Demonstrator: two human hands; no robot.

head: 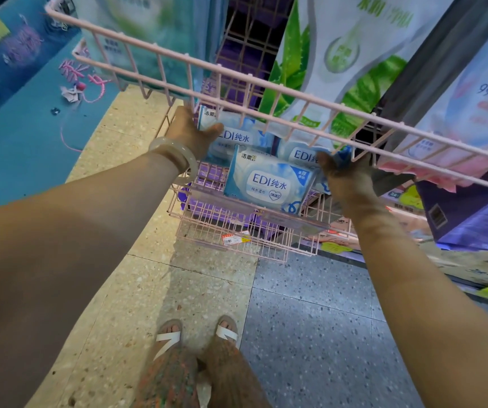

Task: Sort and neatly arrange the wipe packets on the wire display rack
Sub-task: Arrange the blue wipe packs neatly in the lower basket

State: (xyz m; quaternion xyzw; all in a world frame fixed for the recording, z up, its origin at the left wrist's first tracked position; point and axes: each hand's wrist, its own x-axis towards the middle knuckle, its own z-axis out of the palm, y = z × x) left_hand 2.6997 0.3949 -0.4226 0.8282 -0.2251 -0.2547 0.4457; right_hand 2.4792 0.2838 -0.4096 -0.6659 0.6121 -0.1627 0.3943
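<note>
Blue and white wipe packets marked EDI stand in the lower basket point(231, 225) of a pink wire display rack. My left hand point(191, 132) grips the left packet point(236, 138) at its upper left corner, thumb across the front. My right hand point(344, 175) holds the right packet point(301, 154) by its right end, fingers curled around it. A third packet point(269, 181) leans at the front between them, untouched. The upper basket's front rail point(266, 86) crosses just above both hands and hides the tops of the rear packets.
Large wipe packs, green aloe point(339, 54), teal point(136, 33) and pink point(472, 113), fill the upper basket. A red price tag point(235, 238) hangs on the lower basket's front. A blue table point(16, 128) stands left. My sandalled feet point(195, 334) are on the tiled floor.
</note>
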